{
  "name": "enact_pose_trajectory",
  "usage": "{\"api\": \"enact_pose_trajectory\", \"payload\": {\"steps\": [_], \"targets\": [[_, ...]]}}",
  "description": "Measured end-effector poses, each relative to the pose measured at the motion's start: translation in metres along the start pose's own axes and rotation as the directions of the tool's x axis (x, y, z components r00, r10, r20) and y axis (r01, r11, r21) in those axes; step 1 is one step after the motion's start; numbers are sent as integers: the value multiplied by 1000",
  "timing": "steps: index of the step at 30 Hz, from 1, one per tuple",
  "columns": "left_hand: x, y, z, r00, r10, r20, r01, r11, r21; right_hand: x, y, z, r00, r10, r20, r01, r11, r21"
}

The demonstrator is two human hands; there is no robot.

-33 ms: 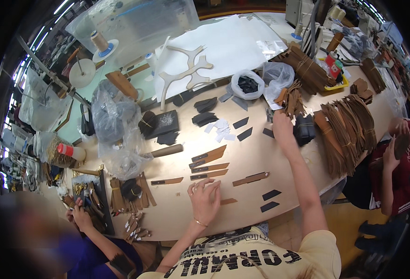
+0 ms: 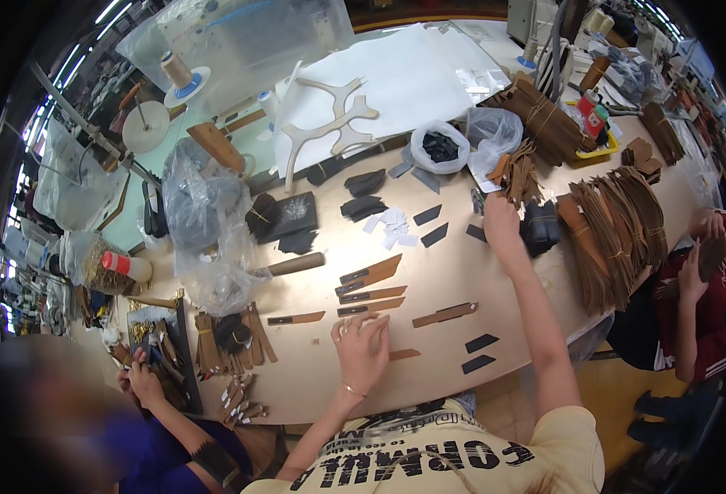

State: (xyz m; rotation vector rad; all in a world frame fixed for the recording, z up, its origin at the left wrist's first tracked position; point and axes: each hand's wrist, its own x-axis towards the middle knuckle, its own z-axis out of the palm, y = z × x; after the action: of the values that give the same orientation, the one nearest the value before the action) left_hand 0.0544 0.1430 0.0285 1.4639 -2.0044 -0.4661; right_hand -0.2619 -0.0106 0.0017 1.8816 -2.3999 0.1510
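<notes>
My left hand (image 2: 361,354) is over the near middle of the table, its fingers curled in with the thumb close to them. Whether anything is pinched there is hidden. A brown strip (image 2: 404,355) sticks out from behind that hand. Just beyond it lie several brown strips (image 2: 371,295) with dark pieces at their left ends. My right hand (image 2: 501,218) reaches far to the right, beside a loose bundle of brown strips (image 2: 518,174) and a black banded bundle (image 2: 540,227). Its back faces me and its fingertips are hidden. Another brown strip (image 2: 445,314) lies between my arms.
Black pieces (image 2: 480,343) lie left of my right forearm. White slips (image 2: 392,226), a white bag (image 2: 439,150) of black pieces and a wooden-looking rod (image 2: 293,264) are farther off. Large brown bundles (image 2: 614,230) stand right. Co-workers' hands (image 2: 143,383) are at both sides.
</notes>
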Motion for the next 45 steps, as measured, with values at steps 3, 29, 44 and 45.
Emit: {"api": "enact_pose_trajectory", "payload": {"steps": [3,29,44,45], "targets": [[28,-14,12,1000,-3,-29,3,1000,-15,1,-2,-2,999,18,39,-18,1000,-4],[86,38,134,950,311,17,-308,930,201,-98,-5,-9,957,107,270,-261,-92,961],[72,19,126,905,411,112,-426,867,259,-89,-30,33,985,169,22,-51,172,984],[73,18,126,903,412,125,-430,862,267,-89,-31,33,982,183,34,-71,199,977]]}}
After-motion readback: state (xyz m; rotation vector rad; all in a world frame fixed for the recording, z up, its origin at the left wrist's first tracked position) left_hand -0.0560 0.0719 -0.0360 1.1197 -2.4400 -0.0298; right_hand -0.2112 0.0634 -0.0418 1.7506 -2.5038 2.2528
